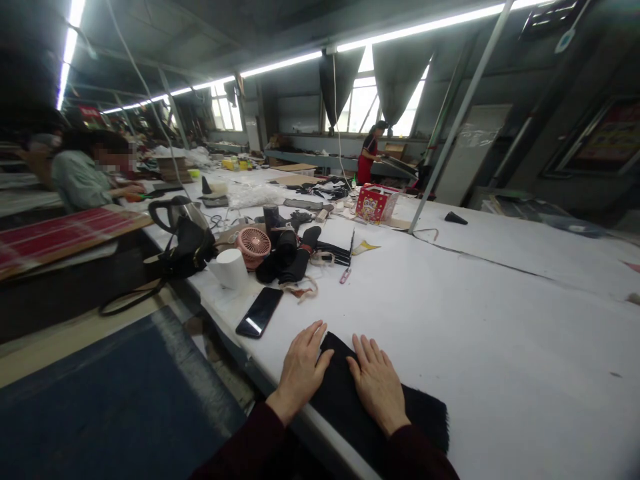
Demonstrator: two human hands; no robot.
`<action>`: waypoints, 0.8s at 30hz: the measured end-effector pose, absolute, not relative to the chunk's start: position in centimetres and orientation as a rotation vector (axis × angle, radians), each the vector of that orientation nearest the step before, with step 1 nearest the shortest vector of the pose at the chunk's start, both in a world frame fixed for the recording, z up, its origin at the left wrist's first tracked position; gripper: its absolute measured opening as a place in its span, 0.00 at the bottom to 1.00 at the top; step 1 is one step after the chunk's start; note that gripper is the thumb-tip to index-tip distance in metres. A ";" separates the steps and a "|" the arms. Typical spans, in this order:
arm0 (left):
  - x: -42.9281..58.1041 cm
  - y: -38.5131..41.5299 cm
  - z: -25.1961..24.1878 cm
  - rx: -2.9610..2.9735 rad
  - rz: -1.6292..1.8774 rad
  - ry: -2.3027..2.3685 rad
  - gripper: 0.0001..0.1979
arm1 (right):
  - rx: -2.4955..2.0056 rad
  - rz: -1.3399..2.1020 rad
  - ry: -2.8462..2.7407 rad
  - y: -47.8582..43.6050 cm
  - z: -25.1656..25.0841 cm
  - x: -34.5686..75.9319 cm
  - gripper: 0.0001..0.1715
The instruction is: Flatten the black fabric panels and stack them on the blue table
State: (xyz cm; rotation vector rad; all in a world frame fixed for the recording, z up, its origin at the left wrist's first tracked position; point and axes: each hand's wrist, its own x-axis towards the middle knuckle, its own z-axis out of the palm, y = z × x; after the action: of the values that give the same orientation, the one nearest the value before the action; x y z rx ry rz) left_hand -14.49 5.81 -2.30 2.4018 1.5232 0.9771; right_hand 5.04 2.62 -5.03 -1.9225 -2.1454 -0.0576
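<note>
A long white table [500, 333] fills a workshop with strip lights [285, 64] and far, dark-curtained windows [361, 103]. At its near edge lies black cloth [425, 413]; the left hand [303, 365] at the cloth's left edge and right hand [379, 383] across it are flattened, grasping nothing.

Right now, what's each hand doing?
Left hand: open, at the edge of the black cloth.
Right hand: open, palm down on the cloth.

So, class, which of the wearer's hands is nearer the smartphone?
Left. The left hand is right of the smartphone, not touching it; the right hand is farther right, on the black fabric.
</note>
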 end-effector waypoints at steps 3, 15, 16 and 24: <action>-12.5 8.2 -1.7 2.222 0.967 1.646 0.21 | -1.923 -0.076 -2.151 2.6 -5.1 5.0 0.31; -14.1 11.2 -4.8 2.152 0.899 1.432 0.11 | -1.930 -0.060 -2.137 2.5 -4.8 5.1 0.31; -14.5 11.2 -4.7 2.150 0.912 1.420 0.13 | -1.931 -0.061 -2.131 2.5 -4.9 5.1 0.31; -14.5 6.7 -4.5 2.641 0.538 1.022 0.26 | -1.920 -0.050 -2.124 2.4 -5.0 5.1 0.31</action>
State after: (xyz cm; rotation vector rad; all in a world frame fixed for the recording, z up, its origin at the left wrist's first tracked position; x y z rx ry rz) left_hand -14.50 6.73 -4.52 2.6409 1.0217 0.5378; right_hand 5.07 2.41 -5.03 -1.9199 -2.1240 -0.0495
